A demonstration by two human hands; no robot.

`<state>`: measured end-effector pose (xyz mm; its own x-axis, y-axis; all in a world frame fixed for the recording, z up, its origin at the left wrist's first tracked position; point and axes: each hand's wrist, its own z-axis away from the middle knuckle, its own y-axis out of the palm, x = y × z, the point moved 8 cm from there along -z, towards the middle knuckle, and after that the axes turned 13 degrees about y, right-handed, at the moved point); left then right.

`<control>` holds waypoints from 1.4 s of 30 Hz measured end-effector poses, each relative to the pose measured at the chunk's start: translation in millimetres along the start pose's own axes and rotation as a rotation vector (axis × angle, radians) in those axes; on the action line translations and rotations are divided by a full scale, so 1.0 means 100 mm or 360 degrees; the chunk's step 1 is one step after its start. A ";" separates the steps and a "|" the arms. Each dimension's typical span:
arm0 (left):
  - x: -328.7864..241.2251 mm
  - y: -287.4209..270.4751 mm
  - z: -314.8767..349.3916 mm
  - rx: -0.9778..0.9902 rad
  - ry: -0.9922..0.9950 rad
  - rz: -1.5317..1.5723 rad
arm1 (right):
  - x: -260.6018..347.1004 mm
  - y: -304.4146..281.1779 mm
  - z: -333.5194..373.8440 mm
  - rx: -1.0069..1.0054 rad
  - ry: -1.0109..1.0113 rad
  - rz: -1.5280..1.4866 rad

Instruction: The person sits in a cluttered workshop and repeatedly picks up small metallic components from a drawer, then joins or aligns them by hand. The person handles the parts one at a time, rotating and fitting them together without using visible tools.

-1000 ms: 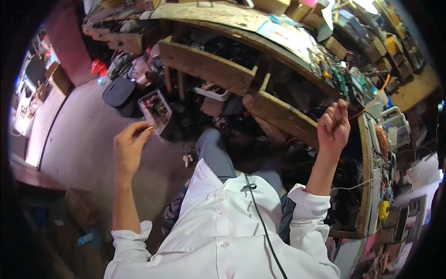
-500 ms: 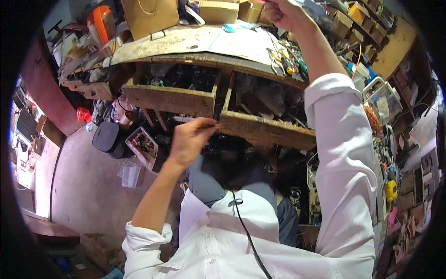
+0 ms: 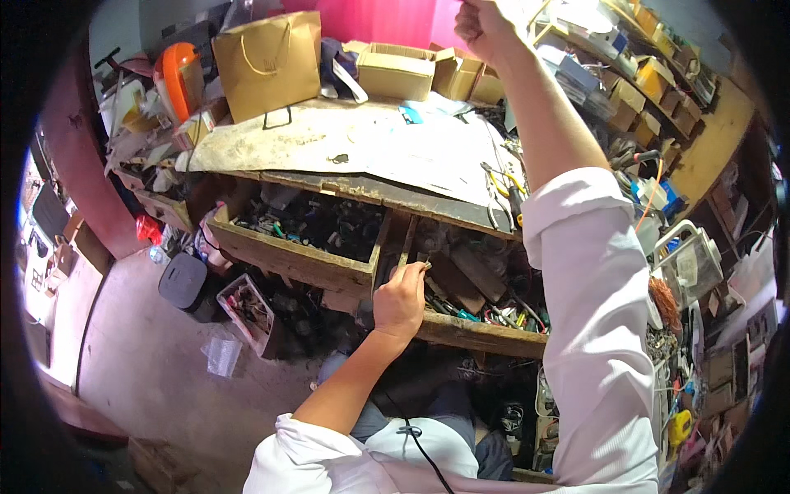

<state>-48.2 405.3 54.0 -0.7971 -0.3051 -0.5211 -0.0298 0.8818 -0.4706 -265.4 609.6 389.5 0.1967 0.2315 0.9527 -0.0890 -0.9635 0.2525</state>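
Observation:
My left hand (image 3: pixel 401 303) is closed in a pinch above the left end of the right-hand drawer (image 3: pixel 485 337). Something small may be at its fingertips, too small to name. That drawer stands pulled out and holds screwdriver-like tools, cables and a brown box-like block (image 3: pixel 454 281). Next to it, a second open wooden drawer (image 3: pixel 288 255) is full of small dark parts. High at the top edge, my right hand (image 3: pixel 485 31) is raised above the workbench (image 3: pixel 329 148) with its fingers curled closed. What it grips, if anything, is hidden.
Pliers (image 3: pixel 498 193) lie at the bench's right edge. A paper bag (image 3: pixel 267 62) and cardboard boxes (image 3: pixel 395 70) stand at the back. Crowded shelves (image 3: pixel 642 90) rise on the right. A black bin (image 3: pixel 185 284) and a box of scraps (image 3: pixel 247 313) sit on the floor at left.
The view has tilted up toward the bench. My left hand has gone from the right drawer's front corner to above its inside. My right hand stays raised and closed.

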 end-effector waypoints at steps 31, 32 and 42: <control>-0.03 -0.06 -0.01 0.0012 0.0085 -0.0119 | -1.49 -0.45 0.67 0.0037 0.1353 0.3229; -0.04 -0.06 -0.01 0.0002 0.0094 -0.0120 | -1.46 -0.41 0.48 0.0035 0.0650 0.3946; 0.01 -0.04 0.01 -0.0060 0.0009 -0.0113 | -1.19 -0.34 0.97 -0.0590 -0.0039 0.2551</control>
<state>-48.3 400.9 54.5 -0.7955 -0.3657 -0.4832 -0.1091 0.8708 -0.4794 -190.9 601.8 251.2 -0.3063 -0.9144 0.2646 -0.4183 -0.1204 -0.9003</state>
